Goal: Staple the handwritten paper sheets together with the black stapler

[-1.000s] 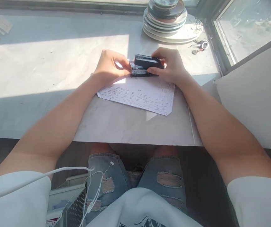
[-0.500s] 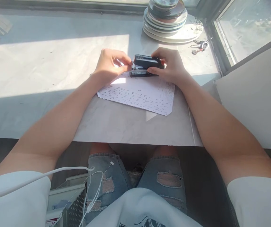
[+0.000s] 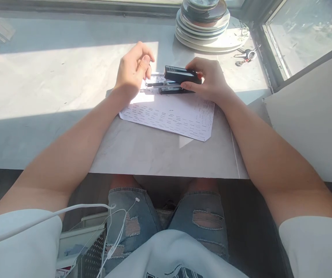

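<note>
My right hand [image 3: 208, 77] grips a black stapler [image 3: 183, 74] from its right end, thumb in front and fingers behind. The stapler's top is raised off its base, and a slim metal and dark part juts out on the left. Beneath it lies a sheet of printed paper [image 3: 171, 116], partly in sunlight. Left of the stapler and apart from it, my left hand [image 3: 133, 69] is raised with curled fingers, the thumb against them. Whether anything small is inside those fingers is hidden.
A stack of plates [image 3: 202, 34] stands at the back right, with keys [image 3: 246, 56] beside it. A window frame [image 3: 272, 50] and a white panel [image 3: 310, 116] bound the right side. A white cable [image 3: 53, 214] hangs across my left side above a drawer-like bin [image 3: 79, 243].
My left hand has come away from the stapler's left end, moving up and left. The slim part jutting from the stapler now shows. My right hand has stayed in place.
</note>
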`<act>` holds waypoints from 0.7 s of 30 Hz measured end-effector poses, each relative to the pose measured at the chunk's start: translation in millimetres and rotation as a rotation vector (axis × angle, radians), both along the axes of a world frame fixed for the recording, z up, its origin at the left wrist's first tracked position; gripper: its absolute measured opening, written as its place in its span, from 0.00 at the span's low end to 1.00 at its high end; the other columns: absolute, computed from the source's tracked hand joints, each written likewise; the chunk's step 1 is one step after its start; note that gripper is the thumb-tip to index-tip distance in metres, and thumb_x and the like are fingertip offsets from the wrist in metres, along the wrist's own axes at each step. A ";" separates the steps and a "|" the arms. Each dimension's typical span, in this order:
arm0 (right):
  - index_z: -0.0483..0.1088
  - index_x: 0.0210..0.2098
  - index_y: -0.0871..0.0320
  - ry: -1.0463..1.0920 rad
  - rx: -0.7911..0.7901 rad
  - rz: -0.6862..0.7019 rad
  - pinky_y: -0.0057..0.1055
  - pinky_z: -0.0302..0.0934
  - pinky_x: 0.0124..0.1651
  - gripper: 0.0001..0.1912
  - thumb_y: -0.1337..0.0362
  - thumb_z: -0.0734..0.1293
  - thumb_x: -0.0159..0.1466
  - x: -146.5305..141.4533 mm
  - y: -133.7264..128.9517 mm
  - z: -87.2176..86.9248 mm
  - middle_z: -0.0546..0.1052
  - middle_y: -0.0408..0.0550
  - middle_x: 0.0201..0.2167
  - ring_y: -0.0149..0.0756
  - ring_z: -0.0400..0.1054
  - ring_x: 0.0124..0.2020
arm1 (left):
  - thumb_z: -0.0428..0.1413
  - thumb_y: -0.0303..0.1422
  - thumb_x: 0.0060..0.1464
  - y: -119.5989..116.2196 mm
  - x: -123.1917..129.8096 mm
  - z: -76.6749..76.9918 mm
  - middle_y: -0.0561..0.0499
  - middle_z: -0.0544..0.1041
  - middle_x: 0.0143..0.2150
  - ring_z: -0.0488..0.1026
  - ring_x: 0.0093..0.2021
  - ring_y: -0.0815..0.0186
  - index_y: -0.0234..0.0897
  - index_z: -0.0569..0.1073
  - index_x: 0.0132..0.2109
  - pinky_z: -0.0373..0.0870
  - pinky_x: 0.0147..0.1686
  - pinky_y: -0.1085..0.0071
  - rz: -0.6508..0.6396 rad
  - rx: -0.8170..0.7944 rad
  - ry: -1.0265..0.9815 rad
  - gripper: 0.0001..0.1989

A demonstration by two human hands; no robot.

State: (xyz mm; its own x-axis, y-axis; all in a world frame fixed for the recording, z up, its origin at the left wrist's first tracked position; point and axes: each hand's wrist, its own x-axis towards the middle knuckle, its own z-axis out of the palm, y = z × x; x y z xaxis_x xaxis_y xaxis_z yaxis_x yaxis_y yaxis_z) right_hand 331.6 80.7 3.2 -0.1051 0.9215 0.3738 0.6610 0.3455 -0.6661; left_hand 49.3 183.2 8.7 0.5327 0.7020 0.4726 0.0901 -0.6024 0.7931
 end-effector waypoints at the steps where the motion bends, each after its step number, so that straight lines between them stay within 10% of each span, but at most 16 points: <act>1: 0.74 0.45 0.42 -0.008 -0.002 -0.007 0.59 0.72 0.49 0.27 0.31 0.77 0.59 0.4 0.3 -0.4 0.81 0.47 0.42 0.57 0.73 0.47 | 0.56 0.64 0.66 -1.4 -0.3 1.3 0.53 0.71 0.30 0.68 0.36 0.55 0.56 0.78 0.46 0.72 0.43 0.55 0.006 0.018 -0.015 0.20; 21: 0.74 0.43 0.44 -0.044 0.046 -0.008 0.56 0.72 0.47 0.25 0.35 0.79 0.60 1.1 2.6 -1.9 0.80 0.46 0.42 0.53 0.74 0.44 | 0.72 0.41 0.53 -5.8 2.9 3.5 0.58 0.85 0.43 0.76 0.44 0.60 0.51 0.84 0.42 0.77 0.55 0.51 -0.024 0.025 0.135 0.10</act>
State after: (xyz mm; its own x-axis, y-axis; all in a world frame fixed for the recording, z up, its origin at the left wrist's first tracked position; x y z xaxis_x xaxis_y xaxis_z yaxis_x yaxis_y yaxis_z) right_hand 332.7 83.3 1.3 -0.1157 0.9041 0.4113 0.6923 0.3703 -0.6193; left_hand 52.2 177.5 12.2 0.6090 0.6775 0.4124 0.1806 -0.6247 0.7597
